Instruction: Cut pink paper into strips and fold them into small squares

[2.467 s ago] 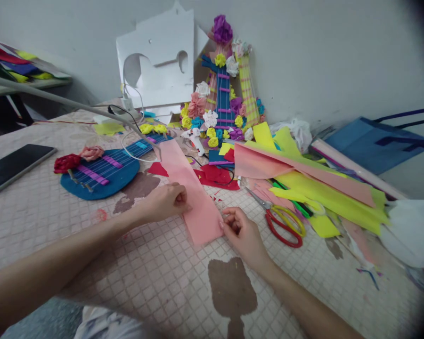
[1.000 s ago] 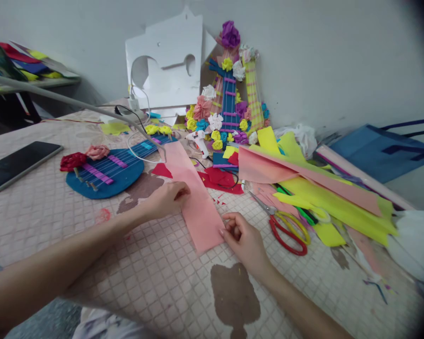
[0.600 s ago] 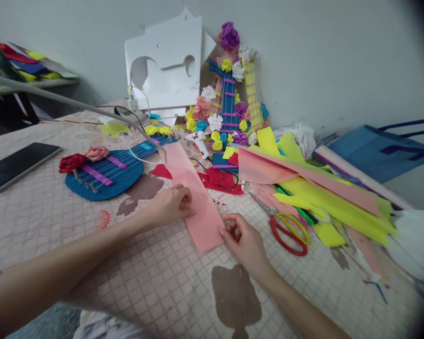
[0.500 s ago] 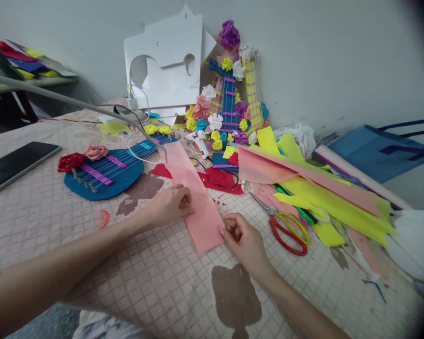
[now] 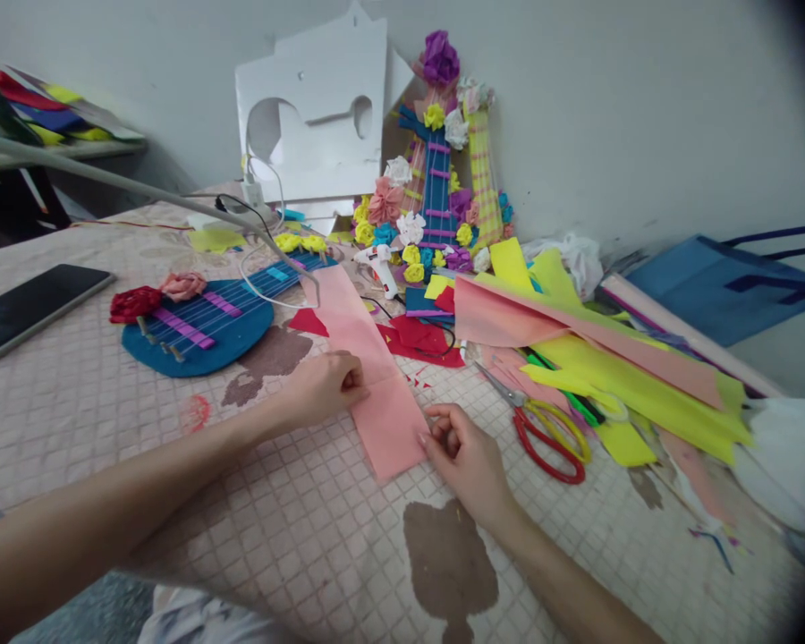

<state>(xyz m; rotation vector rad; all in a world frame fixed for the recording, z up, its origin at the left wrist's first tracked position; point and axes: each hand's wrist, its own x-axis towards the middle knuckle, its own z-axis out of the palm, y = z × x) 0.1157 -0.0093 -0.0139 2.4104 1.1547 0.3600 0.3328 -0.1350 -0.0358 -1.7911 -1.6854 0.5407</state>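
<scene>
A long pink paper strip (image 5: 368, 358) lies on the checked tabletop (image 5: 295, 528), running away from me. My left hand (image 5: 322, 389) pinches its left edge with curled fingers. My right hand (image 5: 462, 456) grips the strip's near right corner, fingers closed round the edge. A crease crosses the strip between the two hands. Red and yellow scissors (image 5: 543, 425) lie just right of my right hand.
A blue paper guitar (image 5: 201, 317) with paper roses sits at the left, a phone (image 5: 30, 304) beyond it. Upright flower-covered guitars (image 5: 436, 179), a white glue gun (image 5: 379, 264) and white cut card (image 5: 315, 125) stand at the back. Pink and yellow sheets (image 5: 610, 358) pile at the right.
Both hands stay on the pink strip. My left hand has slid slightly along its left edge, and a crease now shows across the strip.
</scene>
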